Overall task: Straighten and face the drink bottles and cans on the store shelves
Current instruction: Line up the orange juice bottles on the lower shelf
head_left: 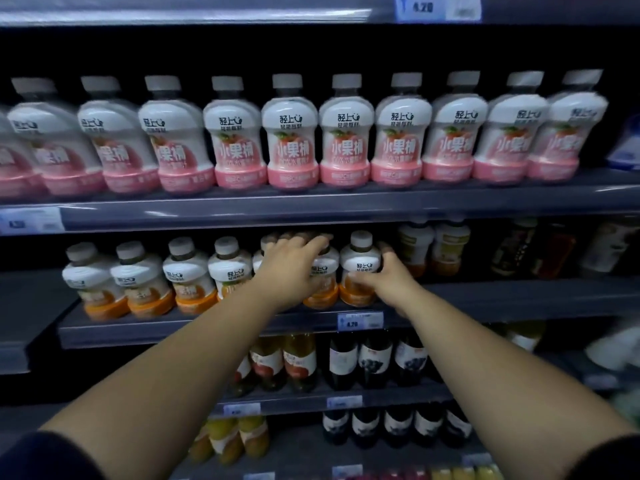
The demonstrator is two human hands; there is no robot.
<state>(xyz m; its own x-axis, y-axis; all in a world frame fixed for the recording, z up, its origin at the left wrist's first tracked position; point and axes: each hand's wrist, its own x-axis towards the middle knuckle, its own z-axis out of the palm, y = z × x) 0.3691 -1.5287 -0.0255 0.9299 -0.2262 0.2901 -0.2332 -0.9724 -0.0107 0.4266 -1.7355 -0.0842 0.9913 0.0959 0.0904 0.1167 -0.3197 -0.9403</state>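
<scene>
Pink-label bottles (294,133): white caps, upright row across upper frame, labels forward. Orange-label bottles (188,278): upright row, mid-left. End orange bottle (358,265) and neighbour bottle (322,271), centre frame, both gripped.

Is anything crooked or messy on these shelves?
Nothing spilled or broken. The orange bottles at the left look turned, logos off-centre, though the wide lens may exaggerate it. The left hand grips one mid-row bottle; the right hand grips the next bottle.
</scene>
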